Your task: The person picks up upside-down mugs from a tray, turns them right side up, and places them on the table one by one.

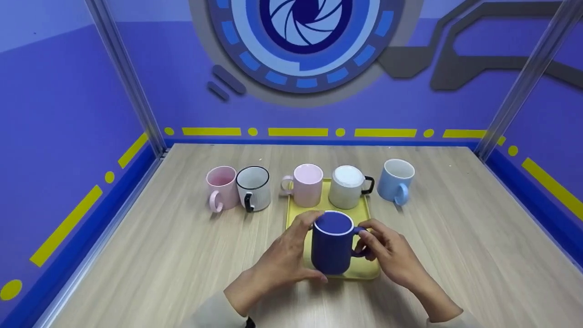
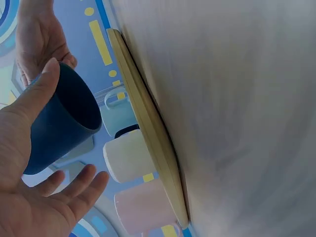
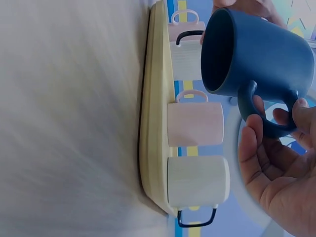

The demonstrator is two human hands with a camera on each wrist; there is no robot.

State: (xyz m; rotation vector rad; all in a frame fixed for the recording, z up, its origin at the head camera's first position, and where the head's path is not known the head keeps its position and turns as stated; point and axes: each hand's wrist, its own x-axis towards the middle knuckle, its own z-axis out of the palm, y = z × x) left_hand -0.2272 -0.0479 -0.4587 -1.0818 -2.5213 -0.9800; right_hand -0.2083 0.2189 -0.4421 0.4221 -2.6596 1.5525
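A dark blue mug (image 1: 331, 248) is held upside down above the yellow tray (image 1: 364, 272), its mouth facing the table in both wrist views. My left hand (image 1: 282, 257) grips its left side between thumb and fingers; in the left wrist view the thumb lies along the mug (image 2: 64, 118) and several fingers extend clear of it. With my right hand (image 1: 396, 255) I pinch the handle (image 3: 269, 126) on the right side. On the tray's far part stand a pink mug (image 1: 307, 189) and, base up, a white mug (image 1: 345, 191) with a black handle.
Left of the tray, another pink mug (image 1: 223, 189) stands beside a white mug with a black rim (image 1: 255, 193). A light blue mug (image 1: 395, 182) stands right of the tray. Blue walls with metal corner posts enclose the wooden table (image 1: 182, 255).
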